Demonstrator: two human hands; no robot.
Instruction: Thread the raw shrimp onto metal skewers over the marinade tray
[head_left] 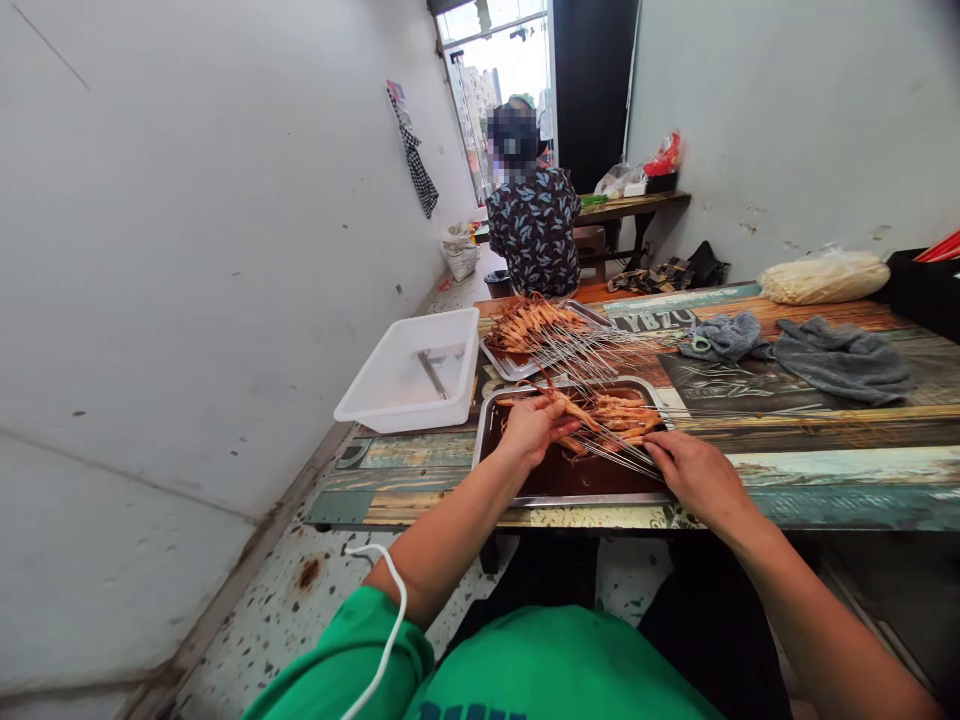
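My left hand [536, 430] is closed around the food end of some skewers [574, 408], whose orange-brown pieces trail thin reddish strands; I cannot tell exactly what food it is. At the other end, my right hand [694, 475] pinches the bare metal rods. Both hands are over a shallow metal tray [577, 498] holding dark reddish-brown liquid. More orange-brown skewered pieces [622, 412] lie in this tray, beside my fingers. Just behind it, a large heap of similar skewers [532, 325] rests on a second metal tray [506, 368], rods pointing right.
A white plastic tub [375, 385] with a metal tool inside stands at left. Grey cloths [840, 360] and a bagged pale bundle [825, 277] lie on the patterned table [810, 470]. A person [534, 225] sits beyond, back turned. A wall [187, 250] runs along the left.
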